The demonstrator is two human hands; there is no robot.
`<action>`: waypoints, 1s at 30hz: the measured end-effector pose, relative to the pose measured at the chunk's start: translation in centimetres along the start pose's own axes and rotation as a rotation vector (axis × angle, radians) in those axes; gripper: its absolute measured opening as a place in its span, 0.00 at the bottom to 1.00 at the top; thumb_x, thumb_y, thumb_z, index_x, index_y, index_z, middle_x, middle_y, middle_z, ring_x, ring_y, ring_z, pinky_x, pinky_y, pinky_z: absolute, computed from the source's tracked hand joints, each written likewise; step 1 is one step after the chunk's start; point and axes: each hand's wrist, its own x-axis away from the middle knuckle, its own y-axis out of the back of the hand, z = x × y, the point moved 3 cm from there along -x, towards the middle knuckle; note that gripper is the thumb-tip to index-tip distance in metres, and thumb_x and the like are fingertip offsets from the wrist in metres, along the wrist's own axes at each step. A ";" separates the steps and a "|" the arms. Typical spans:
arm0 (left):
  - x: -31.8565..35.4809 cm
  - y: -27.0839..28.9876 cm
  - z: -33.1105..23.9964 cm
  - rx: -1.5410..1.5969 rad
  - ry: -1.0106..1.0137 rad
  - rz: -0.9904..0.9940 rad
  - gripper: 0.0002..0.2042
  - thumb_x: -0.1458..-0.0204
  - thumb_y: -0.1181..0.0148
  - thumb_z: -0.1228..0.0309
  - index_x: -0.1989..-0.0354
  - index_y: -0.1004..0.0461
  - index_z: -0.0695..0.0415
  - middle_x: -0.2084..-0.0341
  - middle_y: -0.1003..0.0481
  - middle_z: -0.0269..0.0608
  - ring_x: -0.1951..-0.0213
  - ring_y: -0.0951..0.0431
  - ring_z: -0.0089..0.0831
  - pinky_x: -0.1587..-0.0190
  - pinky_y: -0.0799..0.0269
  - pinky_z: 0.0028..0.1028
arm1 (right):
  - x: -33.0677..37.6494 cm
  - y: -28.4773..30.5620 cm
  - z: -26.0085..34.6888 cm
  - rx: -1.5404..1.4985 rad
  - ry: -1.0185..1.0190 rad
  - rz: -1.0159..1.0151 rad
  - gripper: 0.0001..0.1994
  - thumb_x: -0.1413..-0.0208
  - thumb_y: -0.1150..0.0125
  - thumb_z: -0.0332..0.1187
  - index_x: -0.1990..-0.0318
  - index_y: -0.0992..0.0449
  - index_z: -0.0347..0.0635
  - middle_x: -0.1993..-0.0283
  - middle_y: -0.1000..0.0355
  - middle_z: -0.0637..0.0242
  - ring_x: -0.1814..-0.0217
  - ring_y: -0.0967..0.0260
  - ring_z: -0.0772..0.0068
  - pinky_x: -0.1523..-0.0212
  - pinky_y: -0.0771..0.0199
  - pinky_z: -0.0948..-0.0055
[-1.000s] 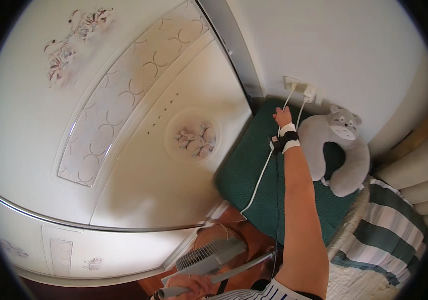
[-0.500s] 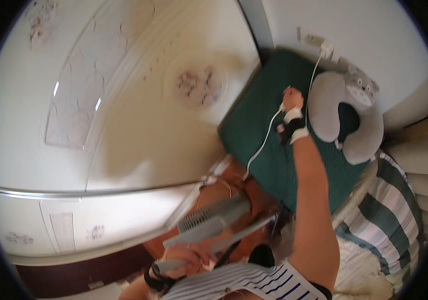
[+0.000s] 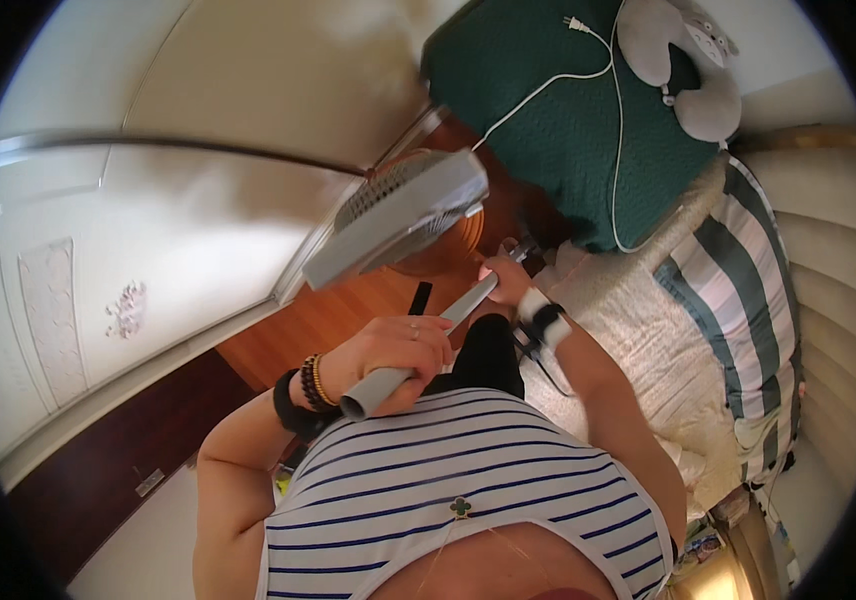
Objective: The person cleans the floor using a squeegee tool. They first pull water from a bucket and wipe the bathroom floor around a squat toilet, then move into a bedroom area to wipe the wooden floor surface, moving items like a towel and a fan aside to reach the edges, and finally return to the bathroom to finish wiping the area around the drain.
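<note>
Since the earlier frames the right hand [image 3: 510,283] has left the white cable [image 3: 616,130] near the wall and has come back to the body, and the fan head [image 3: 400,214] is now lifted high in front of the person. The view has also turned, so the bed is now at the right side.

The left hand [image 3: 388,355] is closed fully around the lower end of the grey pole [image 3: 428,340], the fingers wrapped over it, with bead bracelets and a dark band on the wrist. The right hand grips the same pole higher up, closer to the fan head; its fingers are mostly hidden, so how tightly it closes I cannot tell exactly. The pole goes up at a slant from the left hand to the grey fan head, which is above the wooden floor [image 3: 338,310] beside the white wardrobe [image 3: 128,250].

The white cable lies loose across the dark green cushion [image 3: 568,150], its plug [image 3: 576,24] free near the top edge. A grey neck pillow [image 3: 683,70] lies just beside the cushion. The striped blanket [image 3: 738,270] covers the bed at the right. No container shows in the picture.
</note>
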 end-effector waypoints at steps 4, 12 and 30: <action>8.6 -0.7 0.6 -0.011 -0.065 0.006 0.03 0.64 0.51 0.81 0.82 0.36 0.60 0.81 0.32 0.40 0.74 0.31 0.38 0.52 0.38 0.38 | 0.6 -8.0 -0.8 0.016 -0.084 -0.163 0.11 0.66 0.38 0.33 0.82 0.34 0.40 0.80 0.37 0.58 0.74 0.38 0.55 0.75 0.40 0.65; 21.7 0.5 -0.9 0.123 0.045 -0.019 0.06 0.67 0.48 0.77 0.87 0.38 0.61 0.86 0.34 0.39 0.80 0.33 0.35 0.57 0.36 0.34 | 3.6 -23.2 5.4 0.159 -0.174 -0.466 0.06 0.71 0.40 0.30 0.84 0.32 0.44 0.78 0.34 0.61 0.69 0.37 0.55 0.67 0.36 0.62; 37.6 -2.1 -2.3 -0.344 0.152 -0.225 0.09 0.56 0.47 0.73 0.84 0.37 0.61 0.73 0.28 0.47 0.55 0.30 0.46 0.49 0.41 0.43 | -2.6 -30.6 11.6 0.346 0.168 0.037 0.08 0.76 0.38 0.31 0.83 0.29 0.43 0.76 0.32 0.63 0.64 0.37 0.60 0.62 0.36 0.67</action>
